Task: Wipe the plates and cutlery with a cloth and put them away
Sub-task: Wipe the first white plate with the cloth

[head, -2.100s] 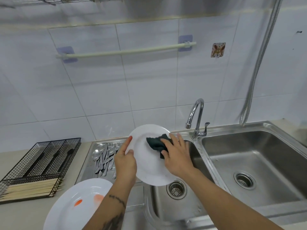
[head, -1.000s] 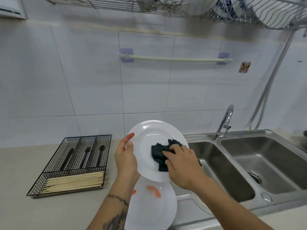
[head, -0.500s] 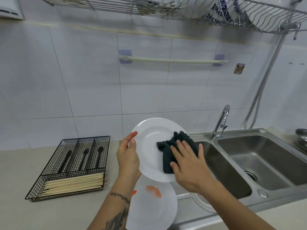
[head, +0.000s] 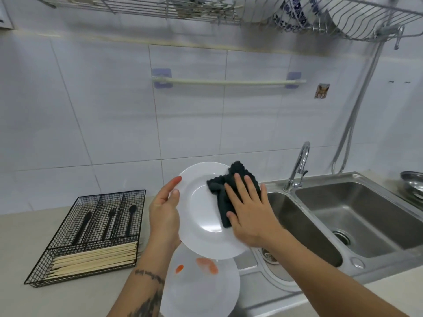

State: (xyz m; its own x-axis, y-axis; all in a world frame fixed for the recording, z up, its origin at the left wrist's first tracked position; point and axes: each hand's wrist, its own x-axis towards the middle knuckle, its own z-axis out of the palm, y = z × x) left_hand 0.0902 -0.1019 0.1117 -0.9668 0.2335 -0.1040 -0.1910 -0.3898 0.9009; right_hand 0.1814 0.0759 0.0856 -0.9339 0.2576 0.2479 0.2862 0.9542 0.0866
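— Hidden or cut off anywhere?
— Plenty. Left hand gripping the left rim of the white plate, thumb over the front edge, fingers curled behind and mostly out of sight. Right hand flat on the dark cloth, fingers straight and spread, pressing it against the plate's right half; part of the cloth buried under the palm.
— And below those fingers?
— Second white plate on the counter, orange smears on it, top edge covered by the held plate, bottom cut by the frame edge. Both forearms cut off as well.
— Left of the gripping fingers?
— Black wire cutlery tray on the counter, well apart from the plates. Black-handled utensils in the upper compartments, hard to tell apart; pale chopsticks stacked in the front one.
— Right of the pressing fingers?
— Steel double sink, near basin partly hidden by the right arm, drain barely showing. Tap between the basins. Metal bowl at the far right, cropped.
— Above?
— White tiled wall, a rail on two pads, a small sticker, a hose hanging down. Wire dish rack overhead, blurred, crockery in it only half visible.
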